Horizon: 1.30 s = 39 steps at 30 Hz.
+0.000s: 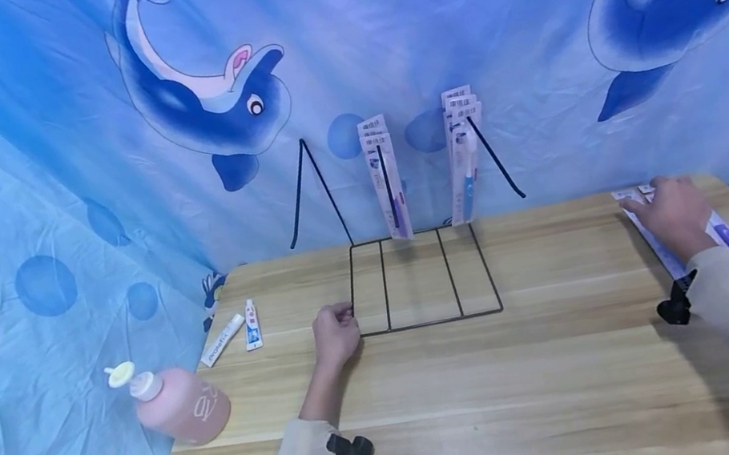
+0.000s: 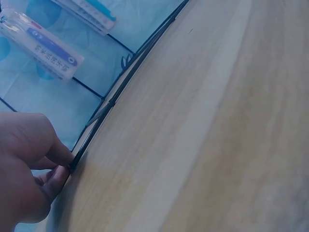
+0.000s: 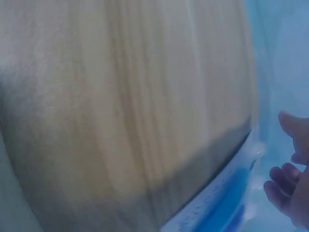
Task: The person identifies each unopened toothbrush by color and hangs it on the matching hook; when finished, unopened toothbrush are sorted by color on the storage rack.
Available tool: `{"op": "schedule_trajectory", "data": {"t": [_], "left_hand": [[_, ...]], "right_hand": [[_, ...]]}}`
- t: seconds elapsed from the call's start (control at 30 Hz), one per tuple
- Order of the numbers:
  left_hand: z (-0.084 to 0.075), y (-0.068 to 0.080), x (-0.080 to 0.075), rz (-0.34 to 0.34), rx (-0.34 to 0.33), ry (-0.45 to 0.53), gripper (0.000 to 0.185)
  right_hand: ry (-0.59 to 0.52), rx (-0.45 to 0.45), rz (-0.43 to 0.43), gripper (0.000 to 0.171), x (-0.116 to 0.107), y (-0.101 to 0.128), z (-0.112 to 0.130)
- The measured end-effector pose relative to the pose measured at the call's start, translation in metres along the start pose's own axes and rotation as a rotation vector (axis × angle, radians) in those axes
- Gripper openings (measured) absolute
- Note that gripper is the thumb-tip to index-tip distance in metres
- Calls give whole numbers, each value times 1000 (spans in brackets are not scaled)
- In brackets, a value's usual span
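Left hand [image 1: 335, 335]: grip pinches wire rack [image 1: 418, 283] corner, steadying it on desk [image 1: 511, 397].
Right hand [image 1: 673, 215]: fingers lie relaxed on toothbrush packs [image 1: 728, 236], nothing grasped.

The left hand [image 1: 336, 336] pinches the near left corner of a black wire rack [image 1: 418, 283] on the wooden table [image 1: 510, 389]. Toothbrush packs [image 1: 387, 179] hang from it. The right hand [image 1: 673, 214] rests on flat toothbrush packets [image 1: 727, 232] far right.

Bright, even, blue-tinted light; head view bends at edges, right wrist view blurred.
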<state>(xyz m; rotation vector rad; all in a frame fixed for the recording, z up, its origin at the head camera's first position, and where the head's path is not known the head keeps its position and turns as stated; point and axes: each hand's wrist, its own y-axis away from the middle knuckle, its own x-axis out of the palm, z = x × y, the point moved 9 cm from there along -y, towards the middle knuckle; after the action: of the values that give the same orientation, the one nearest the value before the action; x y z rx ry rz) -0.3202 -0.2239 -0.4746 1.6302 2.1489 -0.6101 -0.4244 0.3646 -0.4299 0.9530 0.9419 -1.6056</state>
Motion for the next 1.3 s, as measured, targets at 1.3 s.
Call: {"op": "schedule_trajectory", "data": {"t": [1.3], "left_hand": [[1,1,0,5,-31,25,37]], "right_hand": [[-74,-84,-43,37,-22,5,21]]}}
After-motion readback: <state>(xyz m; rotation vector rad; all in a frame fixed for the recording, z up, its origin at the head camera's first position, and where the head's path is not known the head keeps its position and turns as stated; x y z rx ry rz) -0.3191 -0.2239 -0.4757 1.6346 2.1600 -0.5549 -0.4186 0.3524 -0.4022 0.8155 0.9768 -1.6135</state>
